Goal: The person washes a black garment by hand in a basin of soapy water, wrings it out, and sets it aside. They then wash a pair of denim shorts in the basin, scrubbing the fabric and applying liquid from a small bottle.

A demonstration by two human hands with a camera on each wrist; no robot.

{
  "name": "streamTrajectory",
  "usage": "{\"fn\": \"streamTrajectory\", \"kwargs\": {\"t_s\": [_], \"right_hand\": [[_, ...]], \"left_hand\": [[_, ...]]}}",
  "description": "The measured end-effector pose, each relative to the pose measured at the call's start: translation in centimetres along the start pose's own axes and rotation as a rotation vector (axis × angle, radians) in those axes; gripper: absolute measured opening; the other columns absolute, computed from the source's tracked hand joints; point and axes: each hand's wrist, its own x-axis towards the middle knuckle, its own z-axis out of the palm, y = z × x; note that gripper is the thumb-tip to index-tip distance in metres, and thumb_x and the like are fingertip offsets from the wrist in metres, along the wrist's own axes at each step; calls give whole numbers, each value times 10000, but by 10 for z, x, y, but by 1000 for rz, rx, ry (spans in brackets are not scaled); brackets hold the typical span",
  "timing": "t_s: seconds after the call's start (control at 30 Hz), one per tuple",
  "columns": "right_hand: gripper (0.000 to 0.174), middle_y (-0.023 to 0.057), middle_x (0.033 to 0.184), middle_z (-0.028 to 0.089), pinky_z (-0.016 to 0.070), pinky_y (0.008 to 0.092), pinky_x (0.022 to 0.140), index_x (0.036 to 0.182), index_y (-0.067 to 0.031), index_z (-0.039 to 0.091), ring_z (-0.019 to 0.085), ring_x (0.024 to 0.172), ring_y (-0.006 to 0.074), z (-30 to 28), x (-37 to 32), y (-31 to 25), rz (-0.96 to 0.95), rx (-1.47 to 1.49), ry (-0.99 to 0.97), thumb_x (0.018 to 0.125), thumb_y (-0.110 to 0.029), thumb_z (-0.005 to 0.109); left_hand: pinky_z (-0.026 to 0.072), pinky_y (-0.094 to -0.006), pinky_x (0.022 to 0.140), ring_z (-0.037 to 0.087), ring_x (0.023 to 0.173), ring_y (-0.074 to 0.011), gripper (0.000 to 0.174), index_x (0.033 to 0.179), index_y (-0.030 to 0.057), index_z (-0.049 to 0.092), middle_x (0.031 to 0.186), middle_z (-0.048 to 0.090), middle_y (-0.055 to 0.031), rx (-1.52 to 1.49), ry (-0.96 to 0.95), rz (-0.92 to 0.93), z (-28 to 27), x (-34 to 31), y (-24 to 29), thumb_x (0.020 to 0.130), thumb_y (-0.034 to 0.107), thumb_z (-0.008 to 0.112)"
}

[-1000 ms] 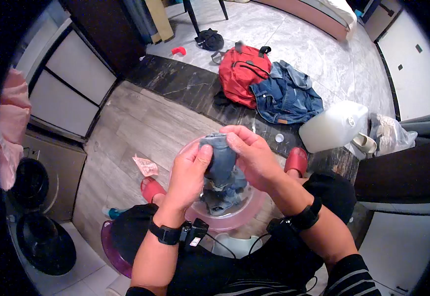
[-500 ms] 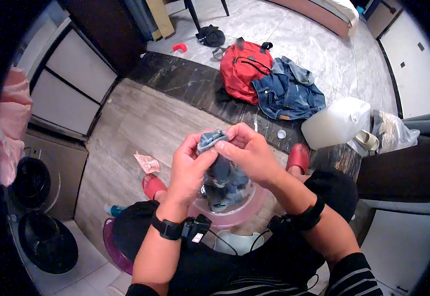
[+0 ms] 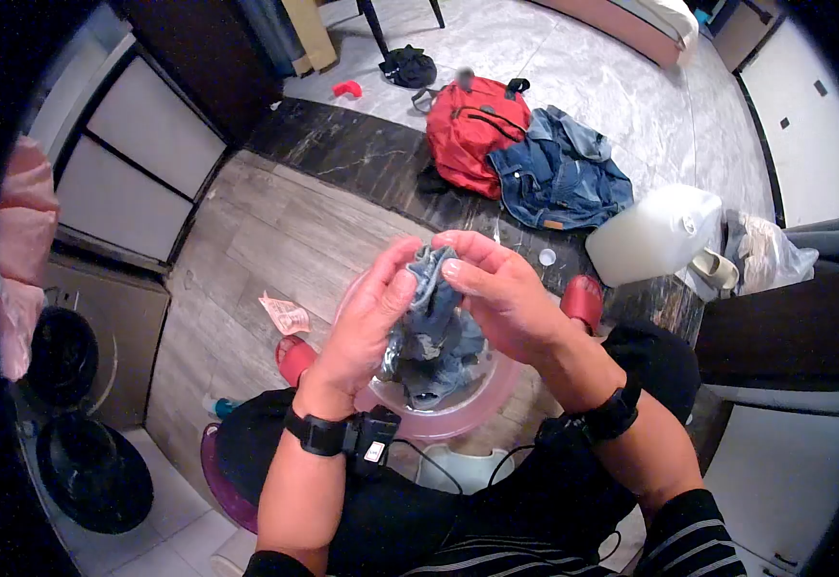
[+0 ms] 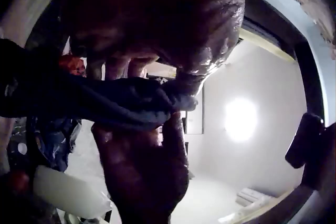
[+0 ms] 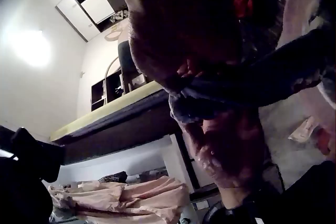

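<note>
A wet blue denim garment hangs by its upper end from both hands, over a pink basin. My left hand pinches the left side of its folded edge between thumb and fingers. Opposite it, the right hand grips the other side, thumb across the front. The lower part of the cloth lies bunched in the basin. In the left wrist view the denim stretches as a dark strip between the two hands. The right wrist view shows the cloth sloping down toward the basin.
Ahead lie a red backpack, a denim jacket and a white plastic jug. A pink paper slip lies left of the basin. Red slippers flank it. Two black bowl-like shapes are at the left.
The garment's top edge was held flat, then tipped to show its opening, and is now bunched together between the fingers. The hands have risen slightly.
</note>
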Motion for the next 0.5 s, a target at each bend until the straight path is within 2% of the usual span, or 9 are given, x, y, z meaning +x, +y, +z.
{"fn": "streamTrajectory", "kwargs": {"t_s": [0.07, 0.17, 0.23, 0.33, 0.4, 0.5], "right_hand": [[212, 23, 955, 616, 474, 278, 805, 1084, -54, 552, 586, 879, 116, 0, -1, -2, 13, 16, -29, 887, -115, 601], [212, 17, 941, 616, 471, 273, 792, 1094, -59, 554, 587, 868, 117, -7, 3, 4, -14, -39, 2, 895, -120, 587], [221, 16, 927, 615, 472, 267, 758, 1099, -65, 556, 589, 839, 119, -8, 5, 8, -58, -95, 66, 895, -144, 589], [219, 11, 886, 607, 462, 253, 699, 1081, -78, 559, 575, 774, 113, -7, 10, 2, -44, -26, 278, 894, -186, 594], [205, -1, 834, 585, 451, 251, 663, 1056, -86, 560, 552, 729, 104, -16, 16, -3, -87, -35, 314, 893, -204, 595], [171, -8, 822, 573, 447, 250, 673, 1044, -79, 559, 544, 734, 99, -10, 15, -4, -116, -9, 302, 904, -175, 577]], "left_hand": [[431, -253, 886, 538, 982, -77, 446, 1259, 11, 484, 1095, 571, -18, 16, -120, -80, -2, -2, 0, 960, 340, 521], [445, -255, 870, 556, 970, -87, 410, 1228, 18, 502, 1079, 594, -36, 29, -85, -13, 2, -3, -1, 954, 321, 540], [460, -261, 848, 575, 938, -98, 345, 1163, 26, 523, 1041, 612, -44, -10, -1, 48, 0, -1, -4, 955, 301, 541], [480, -270, 815, 597, 886, -114, 250, 1061, 43, 535, 989, 627, -50, -113, 142, 179, -6, 5, -3, 956, 270, 543], [484, -281, 797, 598, 846, -123, 188, 985, 61, 523, 937, 622, -42, -142, 227, 237, -2, 6, 9, 960, 247, 534], [472, -318, 840, 611, 874, -169, 189, 998, 74, 556, 941, 636, -57, -190, 234, 253, -8, 7, 7, 944, 255, 552]]}}
